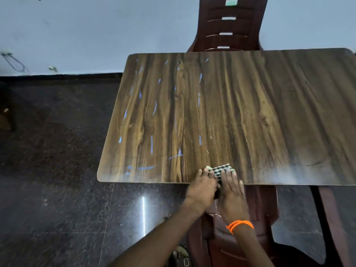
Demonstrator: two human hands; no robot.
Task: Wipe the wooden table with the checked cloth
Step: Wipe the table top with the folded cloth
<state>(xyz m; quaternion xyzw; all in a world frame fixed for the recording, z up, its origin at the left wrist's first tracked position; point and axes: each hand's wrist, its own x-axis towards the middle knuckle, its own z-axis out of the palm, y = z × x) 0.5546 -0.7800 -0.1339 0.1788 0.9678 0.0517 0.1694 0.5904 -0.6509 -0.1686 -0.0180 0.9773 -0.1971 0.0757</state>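
Observation:
The wooden table (250,112) fills the middle and right of the view, with pale wet streaks on its left half. A small folded checked cloth (219,169), black and white, lies at the table's near edge. My left hand (202,187) and my right hand (232,195) rest side by side on the cloth, fingers pressing it flat onto the wood. Most of the cloth is hidden under my fingers. An orange beaded band (239,225) circles my right wrist.
A maroon plastic chair (229,26) stands behind the table's far edge against the pale wall. Another maroon chair (231,237) sits below my hands at the near side. Dark polished stone floor (57,170) lies to the left.

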